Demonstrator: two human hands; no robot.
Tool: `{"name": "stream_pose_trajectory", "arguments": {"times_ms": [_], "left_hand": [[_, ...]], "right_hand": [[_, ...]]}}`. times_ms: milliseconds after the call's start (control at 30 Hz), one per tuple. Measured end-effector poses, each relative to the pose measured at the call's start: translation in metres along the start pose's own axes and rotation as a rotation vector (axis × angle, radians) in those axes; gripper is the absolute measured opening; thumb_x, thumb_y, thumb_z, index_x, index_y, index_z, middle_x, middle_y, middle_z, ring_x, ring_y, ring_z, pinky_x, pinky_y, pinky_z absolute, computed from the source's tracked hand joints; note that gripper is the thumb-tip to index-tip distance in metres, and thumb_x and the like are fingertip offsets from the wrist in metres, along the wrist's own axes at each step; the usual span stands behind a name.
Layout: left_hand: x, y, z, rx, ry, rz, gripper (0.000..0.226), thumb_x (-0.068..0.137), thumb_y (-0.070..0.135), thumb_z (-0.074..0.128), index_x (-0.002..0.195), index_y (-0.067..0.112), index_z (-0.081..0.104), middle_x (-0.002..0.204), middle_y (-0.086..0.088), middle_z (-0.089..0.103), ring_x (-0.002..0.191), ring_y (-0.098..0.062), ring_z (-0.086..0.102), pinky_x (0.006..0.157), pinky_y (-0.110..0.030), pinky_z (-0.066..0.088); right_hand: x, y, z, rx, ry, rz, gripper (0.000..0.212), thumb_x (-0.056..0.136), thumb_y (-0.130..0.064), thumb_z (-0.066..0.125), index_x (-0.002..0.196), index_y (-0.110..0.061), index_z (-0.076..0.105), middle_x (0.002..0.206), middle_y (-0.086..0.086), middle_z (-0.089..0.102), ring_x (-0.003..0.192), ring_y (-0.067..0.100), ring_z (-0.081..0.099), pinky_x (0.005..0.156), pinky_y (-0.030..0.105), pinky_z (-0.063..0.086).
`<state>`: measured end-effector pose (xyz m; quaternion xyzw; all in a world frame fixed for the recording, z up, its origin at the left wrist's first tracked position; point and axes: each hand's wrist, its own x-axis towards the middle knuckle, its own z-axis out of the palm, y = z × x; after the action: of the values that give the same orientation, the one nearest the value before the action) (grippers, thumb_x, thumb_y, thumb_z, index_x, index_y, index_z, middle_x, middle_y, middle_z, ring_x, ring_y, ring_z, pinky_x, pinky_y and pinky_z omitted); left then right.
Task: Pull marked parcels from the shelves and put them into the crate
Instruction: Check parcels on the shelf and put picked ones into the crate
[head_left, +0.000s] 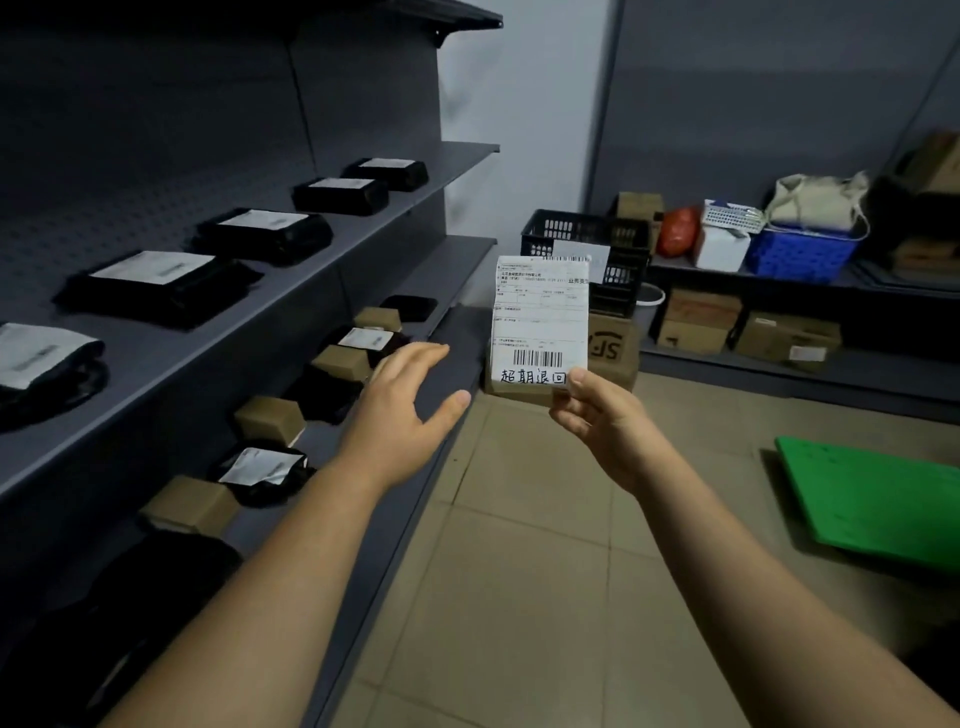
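Up by the shelves (431, 174), the right hand (605, 418) pinches the marked parcel (540, 322) at its bottom corner. The left hand (402, 410) is spread and holds nothing. It looks best to grip tight and carry it to the crate (550, 231) behind.

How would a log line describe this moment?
right hand: holds marked parcel | left hand: open, by lower shelf | black crate: parcel not inside
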<state>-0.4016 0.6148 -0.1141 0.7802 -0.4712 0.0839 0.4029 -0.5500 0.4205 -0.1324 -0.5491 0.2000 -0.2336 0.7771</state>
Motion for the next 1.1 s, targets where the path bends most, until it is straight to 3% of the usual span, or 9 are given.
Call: {"name": "stream_pose_trajectory", "arguments": {"times_ms": [200,333,567,633,933,1033,1100], "left_hand": [[0.098,-0.039,0.045,-0.091,-0.032,0.043,0.056,0.087,0.045,0.055,0.136,0.019,0.051,0.137,0.011,0.046,0.128,-0.004,0.037,0.105,-0.019,0.025],[0.166,-0.045,0.090,-0.128,-0.088,0.110,0.056,0.087,0.046,0.054,0.136,0.018,0.052,0.136,0.010,0.045,0.128,-0.005,0.036,0.104,-0.018,0.024],[0.250,-0.045,0.196,-0.170,-0.172,0.181,0.056,0.086,0.048,0.055,0.134,0.019,0.053,0.131,0.017,0.043,0.124,0.003,0.033,0.105,-0.015,0.023],[0.277,-0.042,0.228,-0.164,-0.184,0.196,0.060,0.085,0.054,0.051,0.134,0.019,0.053,0.132,0.015,0.046,0.124,0.004,0.033,0.104,-0.011,0.020],[0.402,-0.036,0.314,-0.126,-0.155,0.182,0.065,0.084,0.059,0.046,0.135,0.018,0.053,0.136,0.008,0.048,0.126,-0.001,0.035,0.108,-0.027,0.028],[0.429,-0.049,0.329,-0.133,-0.150,0.157,0.064,0.085,0.057,0.047,0.135,0.018,0.053,0.137,0.005,0.050,0.129,-0.008,0.039,0.110,-0.031,0.031],[0.449,-0.060,0.337,-0.125,-0.143,0.144,0.064,0.085,0.056,0.047,0.135,0.017,0.053,0.137,0.004,0.050,0.129,-0.010,0.040,0.109,-0.032,0.031]], "right_hand": [[0.079,-0.017,-0.020,-0.057,0.147,-0.017,0.050,0.060,-0.050,0.076,0.096,-0.016,0.074,0.087,-0.006,0.067,0.081,0.009,0.056,0.095,0.035,0.048],[0.124,-0.036,-0.050,-0.081,0.228,-0.049,0.044,0.066,-0.045,0.074,0.099,-0.015,0.071,0.096,0.001,0.065,0.089,0.013,0.055,0.086,0.028,0.049],[0.191,-0.045,-0.144,-0.122,0.349,-0.082,0.076,0.059,-0.055,0.073,0.119,-0.009,0.067,0.100,-0.002,0.068,0.086,0.006,0.059,0.078,0.020,0.051],[0.214,-0.050,-0.176,-0.118,0.361,-0.091,0.071,0.062,-0.050,0.074,0.120,-0.009,0.066,0.099,-0.005,0.071,0.084,0.002,0.063,0.077,0.019,0.051],[0.336,-0.091,-0.265,-0.191,0.329,-0.085,0.059,0.067,-0.045,0.073,0.118,-0.015,0.065,0.114,-0.001,0.071,0.106,0.011,0.064,0.086,0.024,0.050],[0.379,-0.091,-0.273,-0.175,0.301,-0.078,0.076,0.064,-0.049,0.075,0.128,-0.011,0.060,0.127,0.007,0.067,0.119,0.019,0.061,0.095,0.031,0.050],[0.409,-0.092,-0.275,-0.179,0.287,-0.074,0.075,0.059,-0.052,0.075,0.122,-0.014,0.064,0.122,0.006,0.070,0.115,0.018,0.064,0.097,0.034,0.049]]}}
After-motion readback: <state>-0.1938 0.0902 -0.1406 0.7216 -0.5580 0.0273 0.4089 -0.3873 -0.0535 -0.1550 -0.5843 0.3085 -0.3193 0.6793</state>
